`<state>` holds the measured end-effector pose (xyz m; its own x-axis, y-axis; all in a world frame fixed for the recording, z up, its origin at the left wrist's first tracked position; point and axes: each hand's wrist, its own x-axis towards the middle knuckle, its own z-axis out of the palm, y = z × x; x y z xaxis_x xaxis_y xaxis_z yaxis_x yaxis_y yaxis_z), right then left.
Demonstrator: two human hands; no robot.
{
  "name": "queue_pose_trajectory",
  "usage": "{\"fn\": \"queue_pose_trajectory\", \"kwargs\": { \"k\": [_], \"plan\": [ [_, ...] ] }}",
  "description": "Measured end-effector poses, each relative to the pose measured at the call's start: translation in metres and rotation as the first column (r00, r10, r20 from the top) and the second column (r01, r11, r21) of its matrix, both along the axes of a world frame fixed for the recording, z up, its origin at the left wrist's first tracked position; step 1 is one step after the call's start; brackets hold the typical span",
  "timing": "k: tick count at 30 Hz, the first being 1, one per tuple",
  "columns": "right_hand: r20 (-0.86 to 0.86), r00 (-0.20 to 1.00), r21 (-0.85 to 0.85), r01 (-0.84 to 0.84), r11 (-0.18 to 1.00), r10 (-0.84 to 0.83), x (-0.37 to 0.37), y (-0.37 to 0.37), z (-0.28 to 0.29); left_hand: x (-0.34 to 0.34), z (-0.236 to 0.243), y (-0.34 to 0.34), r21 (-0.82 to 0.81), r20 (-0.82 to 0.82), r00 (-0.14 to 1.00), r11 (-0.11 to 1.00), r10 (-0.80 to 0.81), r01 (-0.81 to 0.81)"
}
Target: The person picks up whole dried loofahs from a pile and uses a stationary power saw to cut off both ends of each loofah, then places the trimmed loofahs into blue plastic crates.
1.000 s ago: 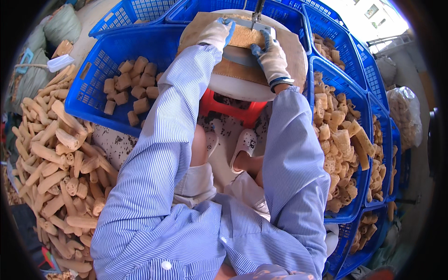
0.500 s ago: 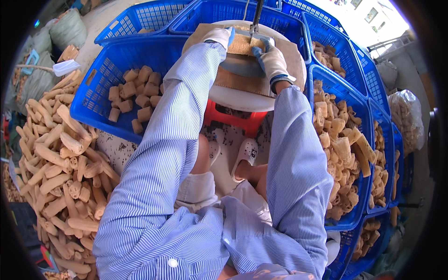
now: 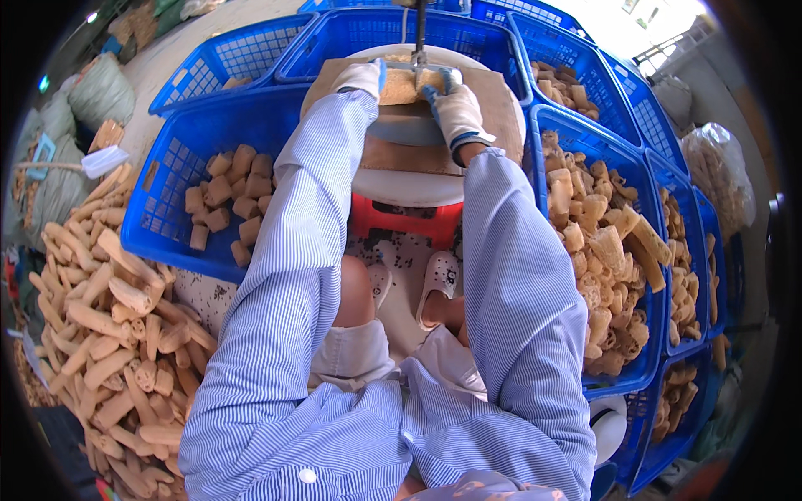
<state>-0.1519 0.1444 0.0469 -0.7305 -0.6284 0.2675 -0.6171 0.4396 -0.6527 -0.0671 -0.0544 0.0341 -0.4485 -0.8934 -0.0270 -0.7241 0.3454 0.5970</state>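
My gloved left hand [image 3: 363,78] is closed around the left end of a tan loofah [image 3: 398,88]. My gloved right hand [image 3: 456,104] grips its right end, thumb along the near side. An upright metal cutter [image 3: 419,57] comes down from above and meets the loofah between my hands. Whether the blade has passed through it I cannot tell. Below lies a brown board [image 3: 401,155] with a grey curved plate [image 3: 404,129], on a round white top. Both gloves are pale with blue fingertips.
A blue basket [image 3: 159,213] with short loofah pieces stands left, beside a heap of long loofahs [image 3: 109,334]. More blue baskets [image 3: 614,380] with loofah pieces line the right. A red stool [image 3: 405,221] is under the round top. My feet in white clogs [image 3: 440,280] rest below.
The view has shifted, so the work surface and hands sit further left in the picture. Both hands remain at the loofah, and the cutter is still against it.
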Motion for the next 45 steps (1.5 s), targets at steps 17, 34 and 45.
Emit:
{"fn": "queue_pose_trajectory", "kwargs": {
  "k": [17, 34, 45],
  "plan": [
    [0.277, 0.824, -0.389, 0.567, 0.726, -0.494, -0.135, 0.287, -0.03, 0.256, -0.009, -0.039, 0.553, -0.832, 0.374, 0.67, 0.41, 0.495],
    [0.683, 0.73, -0.253, 0.22, 0.942, 0.013, -0.092, 0.273, -0.089, 0.565, -0.289, 0.27, 0.359, 0.226, 0.877, 0.8, 0.424, -0.48],
    [0.537, 0.843, -0.32, 0.238, 0.917, -0.032, -0.063, 0.24, -0.077, 0.582, -0.339, 0.286, 0.501, 0.533, 0.834, 0.74, 0.145, -0.449]
  ]
}}
